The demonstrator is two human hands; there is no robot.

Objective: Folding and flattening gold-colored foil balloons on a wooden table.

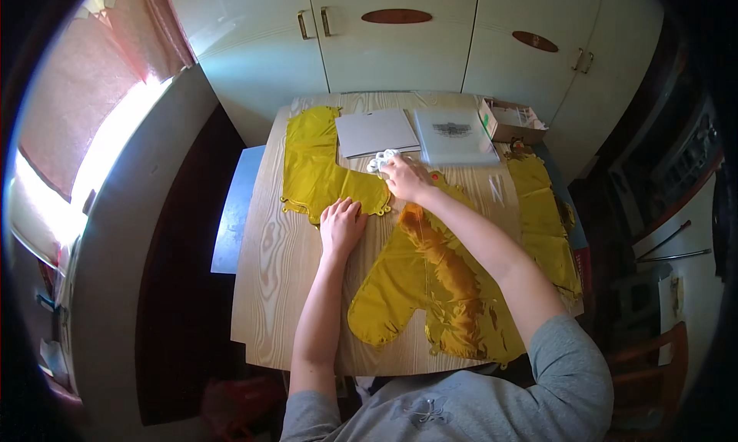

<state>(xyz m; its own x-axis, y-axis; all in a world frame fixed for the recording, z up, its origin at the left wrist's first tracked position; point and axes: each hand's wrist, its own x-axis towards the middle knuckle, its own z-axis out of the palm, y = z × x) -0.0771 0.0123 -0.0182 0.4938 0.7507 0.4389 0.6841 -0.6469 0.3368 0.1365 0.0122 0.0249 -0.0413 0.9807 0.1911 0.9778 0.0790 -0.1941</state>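
Observation:
My left hand (343, 225) lies with its fingers stretched out on the lower edge of a flat gold foil balloon (311, 154), which is bent in an L-like shape. My right hand (407, 179) reaches across to the far middle of the table, its fingers closed on a small white bundle (383, 160). The bundle looks coiled or crumpled; its exact kind is too small to tell. Under my right forearm spreads a second gold foil balloon (396, 288), shiny and creased, partly hidden by the arm. Another gold foil balloon (538, 219) hangs over the table's right edge.
A grey-white sheet (377, 132) and a clear plastic packet (455, 138) lie at the far side. An open cardboard box (513, 123) stands at the far right corner. Thin white straws (495, 190) rest near the right edge. Cabinets (392, 50) rise behind the wooden table (269, 288).

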